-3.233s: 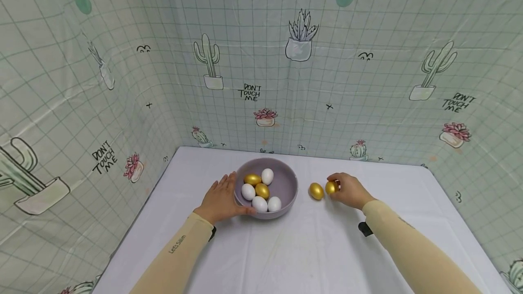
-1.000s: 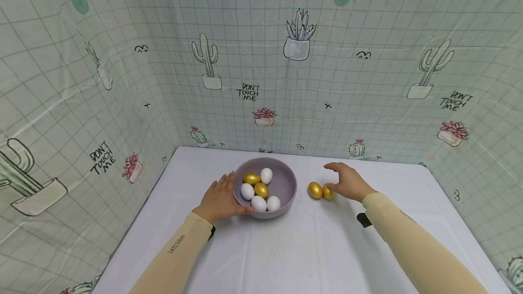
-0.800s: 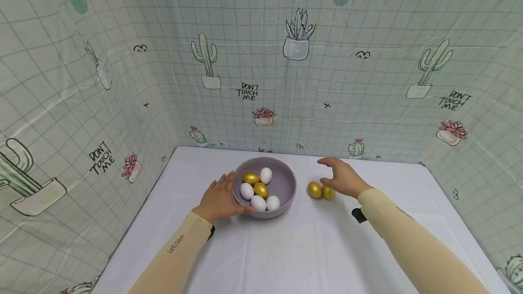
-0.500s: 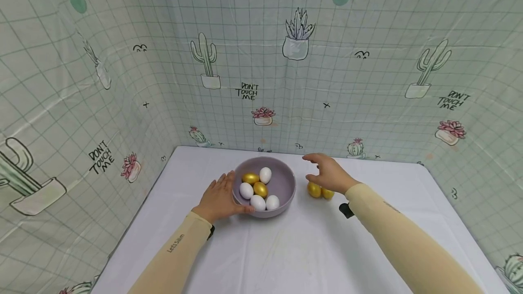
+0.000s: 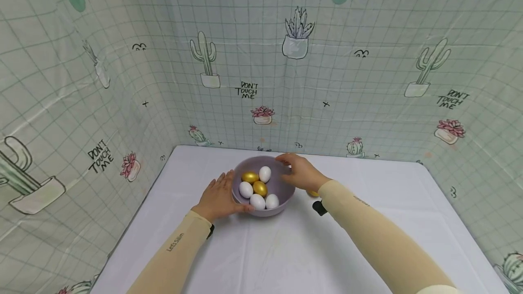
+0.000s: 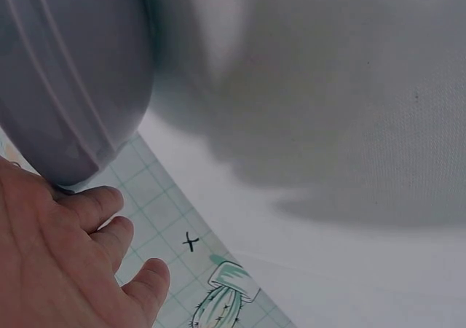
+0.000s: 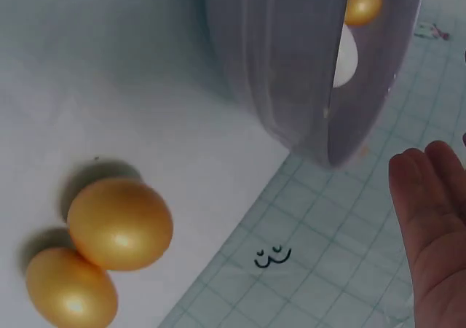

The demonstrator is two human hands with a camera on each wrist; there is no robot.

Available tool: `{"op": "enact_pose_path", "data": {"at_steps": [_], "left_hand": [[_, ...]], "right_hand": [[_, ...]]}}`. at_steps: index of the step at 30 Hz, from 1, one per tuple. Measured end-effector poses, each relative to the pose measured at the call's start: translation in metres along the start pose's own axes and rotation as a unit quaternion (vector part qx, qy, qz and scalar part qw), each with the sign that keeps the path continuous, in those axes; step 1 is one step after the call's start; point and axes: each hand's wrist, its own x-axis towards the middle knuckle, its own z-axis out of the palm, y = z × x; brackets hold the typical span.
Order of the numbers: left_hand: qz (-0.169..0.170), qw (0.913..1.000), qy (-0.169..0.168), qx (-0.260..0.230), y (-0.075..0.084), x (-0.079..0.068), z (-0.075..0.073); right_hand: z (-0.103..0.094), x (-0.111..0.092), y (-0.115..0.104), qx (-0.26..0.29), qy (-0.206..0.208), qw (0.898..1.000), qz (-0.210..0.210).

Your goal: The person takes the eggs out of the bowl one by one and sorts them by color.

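Observation:
A mauve bowl (image 5: 286, 192) holds several white eggs (image 5: 264, 174) and two golden eggs (image 5: 259, 188). Against its left side rests my left hand (image 5: 216, 198), fingers extended and thumb along the near rim. In the left wrist view, those fingertips (image 6: 109, 197) lie by the bowl's outer wall (image 6: 95, 73). My right hand (image 5: 305, 172) hovers at the right rim, fingers reaching over the bowl and holding nothing. Two more golden eggs lie touching each other on the table, plain in the right wrist view as one egg (image 7: 120, 224) and another egg (image 7: 71, 291). My right wrist mostly hides them in the head view.
A white cloth covers the table (image 5: 261, 257). Behind and beside it hangs a grid-patterned curtain (image 5: 245, 58) printed with cacti. The table's back edge runs just beyond the bowl.
My right hand has set a golden egg down beside the other one, let go, and moved left to the bowl's right rim. The left hand has stayed at the bowl.

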Motion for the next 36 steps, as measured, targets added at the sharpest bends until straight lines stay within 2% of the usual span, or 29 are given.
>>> {"op": "enact_pose_path", "data": {"at_steps": [3, 9, 15, 21, 36], "left_hand": [[0.0, 1.0, -0.002, 0.001, 0.001, 0.0, -0.001], [0.004, 1.0, 0.002, -0.002, 0.002, -0.002, -0.003], [0.003, 1.0, 0.005, -0.002, 0.001, -0.002, -0.002], [0.003, 1.0, 0.005, -0.004, 0.0, -0.001, -0.001], [0.005, 0.9999, 0.008, -0.005, 0.0, -0.003, -0.002]], "right_hand": [[0.009, 0.005, -0.002, 0.013, -0.006, 1.0, 0.003], [0.021, 0.013, -0.003, 0.006, -0.011, 1.0, -0.027], [0.03, 0.018, -0.003, 0.007, -0.02, 0.999, -0.024], [0.041, 0.022, -0.005, 0.025, -0.033, 0.999, -0.003], [0.06, 0.029, -0.009, -0.036, -0.081, 0.996, -0.005]]}}
